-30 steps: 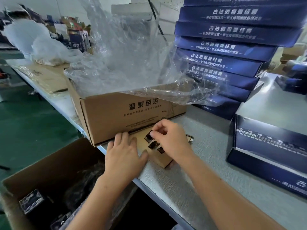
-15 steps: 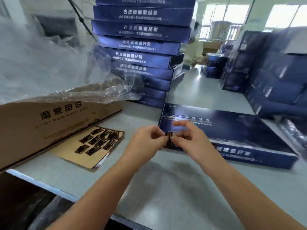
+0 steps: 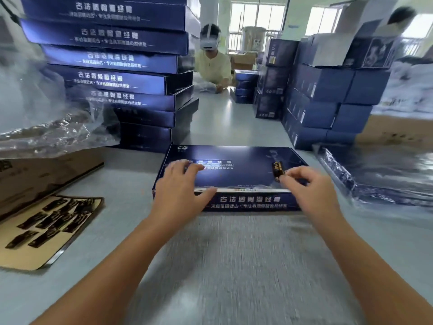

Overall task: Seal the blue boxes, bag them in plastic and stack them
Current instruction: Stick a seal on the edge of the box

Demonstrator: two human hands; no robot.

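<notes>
Blue box (image 3: 236, 177) seems light and stiff; my left hand (image 3: 180, 184) presses flat at nine o'clock, right hand (image 3: 304, 188) pinching a seal sticker (image 3: 277, 168) at three.

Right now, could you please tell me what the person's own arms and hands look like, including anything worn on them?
The left forearm and right forearm are bare to the frame's edge; no sleeves show. The left hand and right hand wear no gloves, and no ring, watch or wristband is visible.
</notes>
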